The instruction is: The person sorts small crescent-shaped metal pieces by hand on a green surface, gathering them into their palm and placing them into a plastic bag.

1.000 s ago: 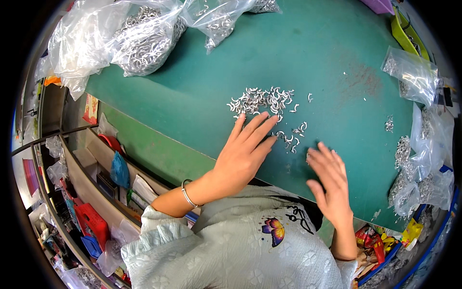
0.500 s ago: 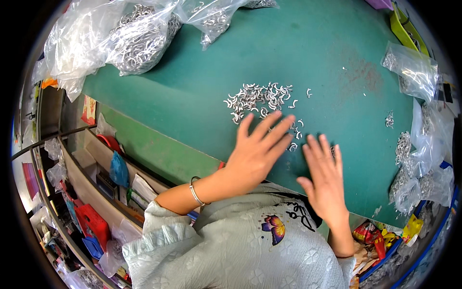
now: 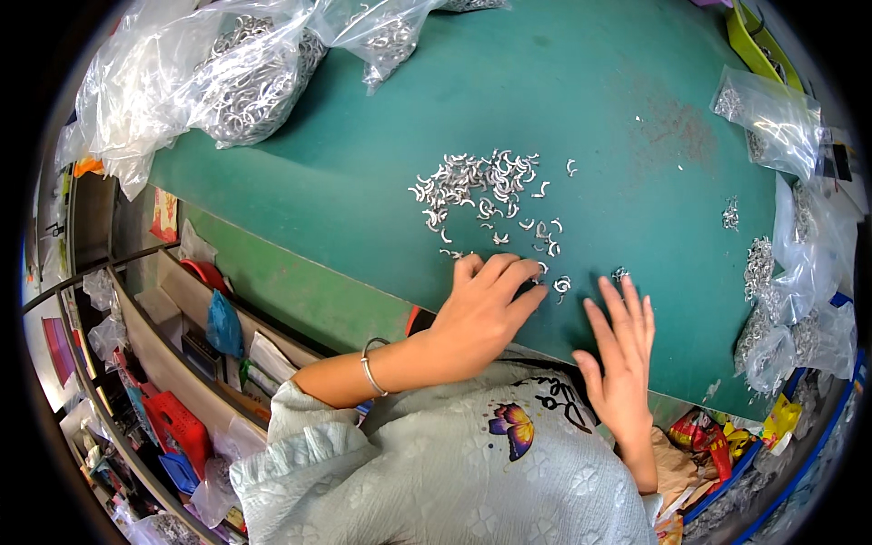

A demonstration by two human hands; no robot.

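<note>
Small curved silver metal pieces [image 3: 472, 180] lie in a loose pile on the green table, with several strays trailing toward me. My left hand [image 3: 486, 313], a silver bangle at its wrist, rests near the table's front edge. Its fingers are bent down over a few pieces and stand slightly apart; their tips are partly hidden, and I see nothing gripped. A little cluster of metal pieces [image 3: 561, 286] lies just right of that hand. My right hand [image 3: 622, 359] is open, fingers stretched out, close to another small cluster [image 3: 620, 272] beyond its fingertips.
Clear plastic bags of metal pieces [image 3: 254, 95] stand at the far left of the table [image 3: 363, 209]. Along the right edge lie more bags [image 3: 772, 118], loose piles [image 3: 758, 268] and a yellow-green bin [image 3: 758, 45]. An open drawer with assorted items [image 3: 195, 318] sits at lower left.
My left hand has drawn back toward me and its fingers have bent. Several metal pieces near it have shifted toward the front edge. The right hand has moved slightly toward me, still spread.
</note>
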